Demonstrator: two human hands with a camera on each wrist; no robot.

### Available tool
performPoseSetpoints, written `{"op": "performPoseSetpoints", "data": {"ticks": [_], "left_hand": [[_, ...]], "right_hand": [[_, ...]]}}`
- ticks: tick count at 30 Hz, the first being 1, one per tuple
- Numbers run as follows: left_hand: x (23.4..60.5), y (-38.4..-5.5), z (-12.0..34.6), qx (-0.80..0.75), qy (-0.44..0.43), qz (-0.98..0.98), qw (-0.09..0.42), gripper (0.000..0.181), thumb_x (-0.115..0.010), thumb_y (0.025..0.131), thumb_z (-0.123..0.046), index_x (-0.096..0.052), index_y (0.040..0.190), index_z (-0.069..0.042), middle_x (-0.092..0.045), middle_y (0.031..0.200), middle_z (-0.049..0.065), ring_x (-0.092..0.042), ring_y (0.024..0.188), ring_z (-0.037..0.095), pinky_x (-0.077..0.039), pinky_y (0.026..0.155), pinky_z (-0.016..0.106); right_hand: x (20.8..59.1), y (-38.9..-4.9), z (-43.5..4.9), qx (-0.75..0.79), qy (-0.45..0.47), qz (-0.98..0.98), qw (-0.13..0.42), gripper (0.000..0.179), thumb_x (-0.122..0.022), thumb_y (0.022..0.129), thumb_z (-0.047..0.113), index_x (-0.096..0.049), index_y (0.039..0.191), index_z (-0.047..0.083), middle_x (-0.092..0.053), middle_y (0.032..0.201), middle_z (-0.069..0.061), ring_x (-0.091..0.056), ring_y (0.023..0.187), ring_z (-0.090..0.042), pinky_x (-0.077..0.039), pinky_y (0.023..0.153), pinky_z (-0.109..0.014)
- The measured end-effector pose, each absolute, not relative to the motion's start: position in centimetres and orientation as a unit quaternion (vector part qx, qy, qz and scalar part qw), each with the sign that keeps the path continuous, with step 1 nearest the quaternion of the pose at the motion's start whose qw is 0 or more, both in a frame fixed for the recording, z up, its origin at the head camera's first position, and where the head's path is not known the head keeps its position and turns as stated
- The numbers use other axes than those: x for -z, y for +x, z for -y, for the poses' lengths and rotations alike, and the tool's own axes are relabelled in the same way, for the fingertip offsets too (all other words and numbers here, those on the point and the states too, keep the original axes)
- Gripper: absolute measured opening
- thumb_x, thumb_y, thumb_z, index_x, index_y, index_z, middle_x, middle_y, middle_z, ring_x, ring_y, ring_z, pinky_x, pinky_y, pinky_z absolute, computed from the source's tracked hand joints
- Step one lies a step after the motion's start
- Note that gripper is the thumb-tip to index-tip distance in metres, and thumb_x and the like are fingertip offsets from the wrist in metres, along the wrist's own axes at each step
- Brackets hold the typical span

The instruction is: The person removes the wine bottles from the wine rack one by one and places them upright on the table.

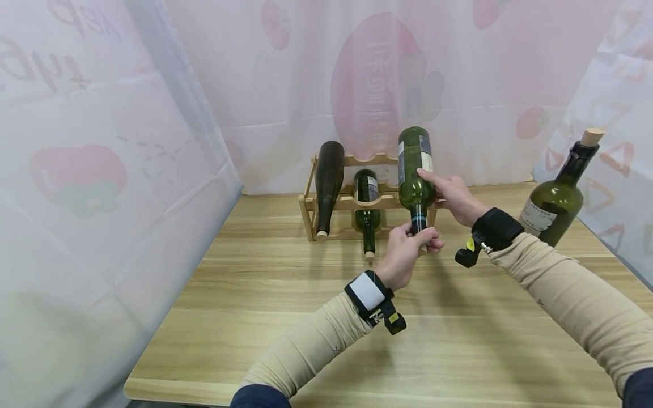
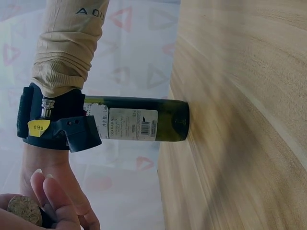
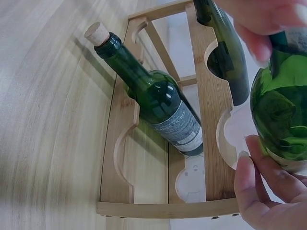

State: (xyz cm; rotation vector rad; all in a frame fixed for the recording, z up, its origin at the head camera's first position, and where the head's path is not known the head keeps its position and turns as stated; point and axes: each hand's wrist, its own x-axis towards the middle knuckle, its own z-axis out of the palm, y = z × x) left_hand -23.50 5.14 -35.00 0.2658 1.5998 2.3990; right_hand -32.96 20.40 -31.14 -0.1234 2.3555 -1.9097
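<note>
A green wine bottle (image 1: 415,170) with a light label lies tilted over the right end of the wooden rack (image 1: 390,202), its neck toward me. My left hand (image 1: 403,255) grips the neck; the bottle's cork (image 2: 24,211) shows between the fingers in the left wrist view. With my right hand (image 1: 459,198) I hold the body from the right side, the thumb on the glass. In the right wrist view, the bottle's shoulder (image 3: 283,110) is beside the rack's upper rail (image 3: 213,110), with right-hand fingertips (image 3: 244,165) against the glass.
A dark corked bottle (image 1: 329,181) lies on the rack's upper left. Below it, another green bottle (image 1: 368,218) rests in the lower level, cork forward. One more corked green bottle (image 1: 553,201) stands upright on the table (image 1: 245,294) at right, behind my right forearm. Printed curtains (image 1: 285,90) enclose the table.
</note>
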Motion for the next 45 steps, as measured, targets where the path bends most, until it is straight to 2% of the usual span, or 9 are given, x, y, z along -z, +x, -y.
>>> {"op": "performPoseSetpoints", "data": {"ticks": [5, 13, 19, 23, 25, 30, 35, 41, 45], "left_hand": [[35.0, -23.5, -5.3, -0.823, 0.094, -0.547, 0.123, 0.003, -0.057, 0.095, -0.006, -0.06, 0.097, -0.005, -0.066, 0.078, 0.001, -0.066, 0.07, 0.009, -0.057, 0.074, 0.025], [35.2, -23.5, -5.5, -0.825, 0.089, -0.545, 0.122, 0.012, -0.059, 0.094, -0.006, -0.061, 0.103, 0.002, -0.066, 0.081, 0.006, -0.067, 0.069, 0.01, -0.057, 0.071, 0.024], [35.2, -23.5, -5.8, -0.823, 0.084, -0.548, 0.124, 0.005, -0.058, 0.095, -0.006, -0.061, 0.098, -0.003, -0.068, 0.093, 0.022, -0.066, 0.069, 0.01, -0.057, 0.071, 0.024], [35.2, -23.5, -6.0, -0.822, 0.085, -0.549, 0.126, 0.008, -0.058, 0.095, -0.006, -0.061, 0.1, 0.0, -0.065, 0.102, 0.03, -0.066, 0.068, 0.009, -0.057, 0.07, 0.023], [35.2, -23.4, -6.0, -0.822, 0.085, -0.548, 0.126, 0.01, -0.058, 0.095, -0.006, -0.061, 0.102, 0.001, -0.067, 0.096, 0.026, -0.066, 0.068, 0.009, -0.057, 0.07, 0.023], [35.2, -23.3, -6.3, -0.825, 0.087, -0.543, 0.127, 0.007, -0.058, 0.094, -0.005, -0.061, 0.098, 0.0, -0.065, 0.077, 0.004, -0.066, 0.067, 0.009, -0.057, 0.069, 0.023], [35.2, -23.2, -6.5, -0.828, 0.093, -0.538, 0.124, 0.005, -0.058, 0.094, -0.002, -0.061, 0.09, -0.002, -0.066, 0.073, 0.003, -0.066, 0.065, 0.008, -0.057, 0.067, 0.022], [35.1, -23.2, -6.8, -0.831, 0.091, -0.535, 0.124, 0.004, -0.06, 0.093, -0.004, -0.061, 0.094, 0.0, -0.066, 0.073, 0.002, -0.066, 0.065, 0.008, -0.057, 0.067, 0.022], [35.2, -23.2, -7.0, -0.832, 0.087, -0.533, 0.125, 0.007, -0.062, 0.092, -0.004, -0.061, 0.097, 0.001, -0.067, 0.08, 0.013, -0.066, 0.064, 0.009, -0.057, 0.066, 0.021]], "right_hand": [[31.2, -32.9, -20.6, 0.635, -0.037, -0.77, 0.053, 0.056, -0.054, 0.092, 0.056, -0.06, 0.11, 0.004, -0.065, 0.077, 0.01, -0.058, 0.077, -0.007, -0.046, 0.086, -0.034], [31.3, -32.8, -20.8, 0.626, -0.037, -0.777, 0.056, 0.064, -0.052, 0.092, 0.057, -0.055, 0.119, -0.001, -0.065, 0.08, 0.011, -0.058, 0.079, -0.007, -0.046, 0.09, -0.037], [31.4, -32.9, -21.0, 0.629, -0.044, -0.774, 0.056, 0.059, -0.051, 0.093, 0.056, -0.057, 0.115, 0.002, -0.066, 0.079, 0.011, -0.06, 0.079, -0.007, -0.047, 0.084, -0.031], [31.5, -33.0, -21.3, 0.639, -0.045, -0.766, 0.058, 0.052, -0.052, 0.093, 0.054, -0.058, 0.11, 0.005, -0.067, 0.078, 0.011, -0.06, 0.077, -0.007, -0.048, 0.079, -0.029], [31.5, -33.0, -21.4, 0.64, -0.045, -0.764, 0.061, 0.052, -0.052, 0.093, 0.054, -0.057, 0.111, 0.005, -0.067, 0.078, 0.012, -0.06, 0.077, -0.006, -0.049, 0.079, -0.029], [31.4, -32.8, -21.7, 0.635, -0.045, -0.769, 0.063, 0.056, -0.051, 0.093, 0.055, -0.055, 0.115, 0.003, -0.067, 0.079, 0.013, -0.06, 0.078, -0.005, -0.05, 0.079, -0.028], [31.3, -32.5, -22.0, 0.636, -0.045, -0.768, 0.06, 0.052, -0.052, 0.094, 0.054, -0.057, 0.111, 0.005, -0.067, 0.078, 0.013, -0.06, 0.078, -0.004, -0.051, 0.078, -0.027], [31.2, -32.2, -22.2, 0.647, -0.04, -0.76, 0.054, 0.044, -0.054, 0.093, 0.053, -0.061, 0.102, 0.011, -0.068, 0.076, 0.013, -0.061, 0.076, -0.004, -0.051, 0.077, -0.026], [31.3, -32.2, -22.4, 0.649, -0.037, -0.758, 0.055, 0.041, -0.054, 0.094, 0.051, -0.061, 0.1, 0.011, -0.068, 0.075, 0.012, -0.061, 0.074, -0.004, -0.051, 0.076, -0.027]]}}
